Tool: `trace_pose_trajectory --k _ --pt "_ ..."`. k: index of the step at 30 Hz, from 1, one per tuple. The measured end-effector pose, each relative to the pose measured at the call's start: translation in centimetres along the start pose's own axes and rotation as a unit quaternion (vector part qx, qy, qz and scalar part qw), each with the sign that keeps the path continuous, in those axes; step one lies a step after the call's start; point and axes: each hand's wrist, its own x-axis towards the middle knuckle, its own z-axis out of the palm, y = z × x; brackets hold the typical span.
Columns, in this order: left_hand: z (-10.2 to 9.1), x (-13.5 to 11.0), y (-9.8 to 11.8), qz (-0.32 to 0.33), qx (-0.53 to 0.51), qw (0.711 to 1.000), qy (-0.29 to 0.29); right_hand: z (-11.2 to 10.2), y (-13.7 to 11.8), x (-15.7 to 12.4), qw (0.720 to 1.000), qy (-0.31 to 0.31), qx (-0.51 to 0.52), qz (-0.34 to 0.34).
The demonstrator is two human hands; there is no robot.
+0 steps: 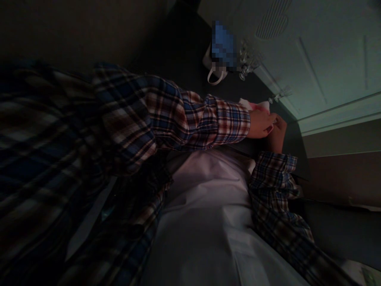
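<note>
Left hand (262, 124), right hand (278, 137) touching pink cloth (258, 105), mug (216, 76) near

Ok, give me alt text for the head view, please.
Dim view: the left hand and right hand, in plaid sleeves, meet at a pink and white cloth on a dark counter. A white mug and glasses stand behind.

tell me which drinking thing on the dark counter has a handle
The white mug, just left of the clear glasses: a loop handle sticks out from it, while the glasses show none.
</note>
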Motion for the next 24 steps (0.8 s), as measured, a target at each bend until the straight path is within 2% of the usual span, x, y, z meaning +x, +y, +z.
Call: trace_pose_trajectory --k 24 --pt "-0.06 0.00 -0.07 0.005 0.008 1.000 0.003 0.05 -0.29 0.06 1.000 0.011 0.000 -0.002"
